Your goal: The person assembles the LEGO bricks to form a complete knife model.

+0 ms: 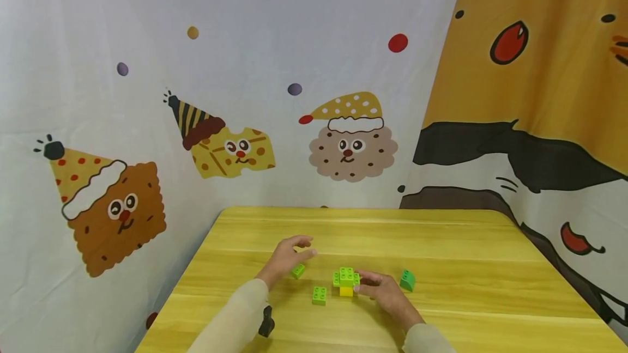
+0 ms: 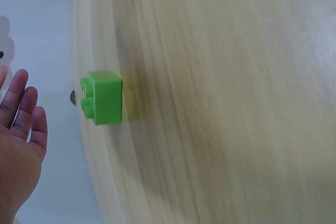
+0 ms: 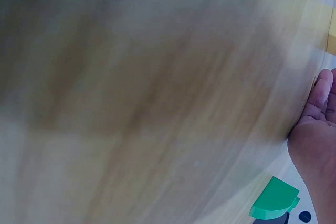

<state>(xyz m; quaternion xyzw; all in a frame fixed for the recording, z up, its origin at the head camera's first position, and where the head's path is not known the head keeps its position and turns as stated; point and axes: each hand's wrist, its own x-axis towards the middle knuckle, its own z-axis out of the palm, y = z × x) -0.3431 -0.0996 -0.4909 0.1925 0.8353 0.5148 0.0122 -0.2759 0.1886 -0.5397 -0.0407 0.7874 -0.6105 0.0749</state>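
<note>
My left hand [image 1: 287,257] hovers over the table with its fingers apart, holding nothing. Just beneath it lies a small lime-green toy brick [image 1: 298,271]; another lime brick [image 1: 319,296] lies closer to me. With thumb and fingertips my right hand [image 1: 387,293] pinches the right side of a small brick build [image 1: 346,277], lime on top with a yellow brick [image 1: 346,291] below. In the left wrist view, a lime brick [image 2: 107,98] sits on the table beside the relaxed left hand [image 2: 21,129]. The right wrist view shows part of the right hand [image 3: 315,135]; its fingertips are cut off.
A darker green curved brick [image 1: 407,280] lies right of the right hand. The wooden table [image 1: 466,244] has a patterned cloth [image 1: 275,59] hanging behind it. A black object [image 1: 266,322] is beside the left sleeve.
</note>
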